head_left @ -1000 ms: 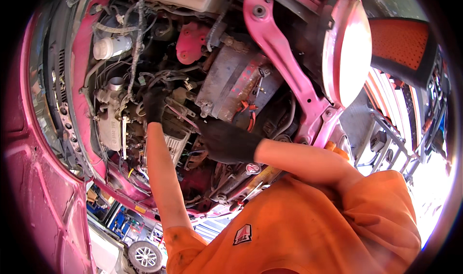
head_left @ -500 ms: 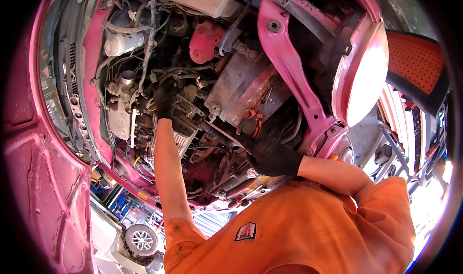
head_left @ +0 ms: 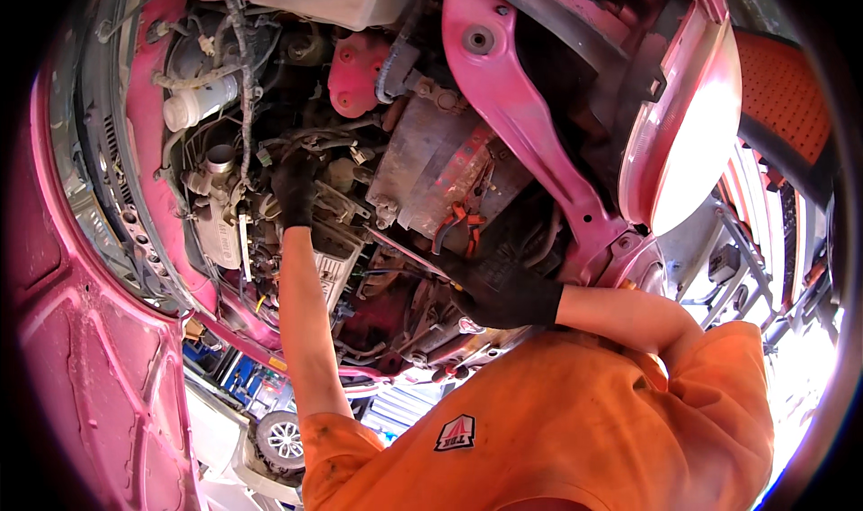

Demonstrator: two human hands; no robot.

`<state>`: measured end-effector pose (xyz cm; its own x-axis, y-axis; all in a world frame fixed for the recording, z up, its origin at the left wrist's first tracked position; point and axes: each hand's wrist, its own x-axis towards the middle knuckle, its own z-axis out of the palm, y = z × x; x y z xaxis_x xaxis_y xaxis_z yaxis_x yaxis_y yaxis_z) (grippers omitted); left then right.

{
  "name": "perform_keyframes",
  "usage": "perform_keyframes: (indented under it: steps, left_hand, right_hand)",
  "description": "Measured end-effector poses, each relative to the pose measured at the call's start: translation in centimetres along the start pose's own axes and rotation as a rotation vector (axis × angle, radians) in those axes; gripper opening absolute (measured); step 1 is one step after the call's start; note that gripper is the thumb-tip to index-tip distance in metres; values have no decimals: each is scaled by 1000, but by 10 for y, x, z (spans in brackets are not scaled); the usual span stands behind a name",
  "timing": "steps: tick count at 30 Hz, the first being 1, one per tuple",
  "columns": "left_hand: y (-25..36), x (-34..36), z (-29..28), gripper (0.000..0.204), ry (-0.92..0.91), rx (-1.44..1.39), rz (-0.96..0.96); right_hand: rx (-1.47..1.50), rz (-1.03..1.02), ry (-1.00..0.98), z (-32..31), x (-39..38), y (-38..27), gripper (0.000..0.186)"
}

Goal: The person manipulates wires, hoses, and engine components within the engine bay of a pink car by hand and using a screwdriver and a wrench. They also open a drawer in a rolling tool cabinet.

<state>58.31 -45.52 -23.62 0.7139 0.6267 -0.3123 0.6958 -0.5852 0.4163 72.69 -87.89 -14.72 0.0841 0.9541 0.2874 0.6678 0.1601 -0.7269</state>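
Left hand (head_left: 294,190) clenched on hoses (head_left: 261,156); right hand (head_left: 503,288) grasping rod (head_left: 404,250). Risk: rod slips in cramped bay, snags wiring (head_left: 241,71).

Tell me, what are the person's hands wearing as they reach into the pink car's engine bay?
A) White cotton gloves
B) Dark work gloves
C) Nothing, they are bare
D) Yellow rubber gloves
B: both the left hand, deep among the hoses, and the right hand, near the metal gearbox casing, are covered in dark gloves.
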Motion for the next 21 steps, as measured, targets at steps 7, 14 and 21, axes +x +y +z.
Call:
perform_keyframes:
  steps: [7, 14, 21]
  left_hand:
    - [22, -3, 14, 25, 251, 8, 31]
    - [63, -1, 13, 26, 143, 426, 54]
    - [-54, 14, 8, 30, 30, 797, -101]
  right_hand:
    - [33, 41, -123, -3, 4, 5, 26]
    - [461, 307, -249, -10, 7, 10, 47]
    - [667, 365, -174, -17, 13, 6, 57]
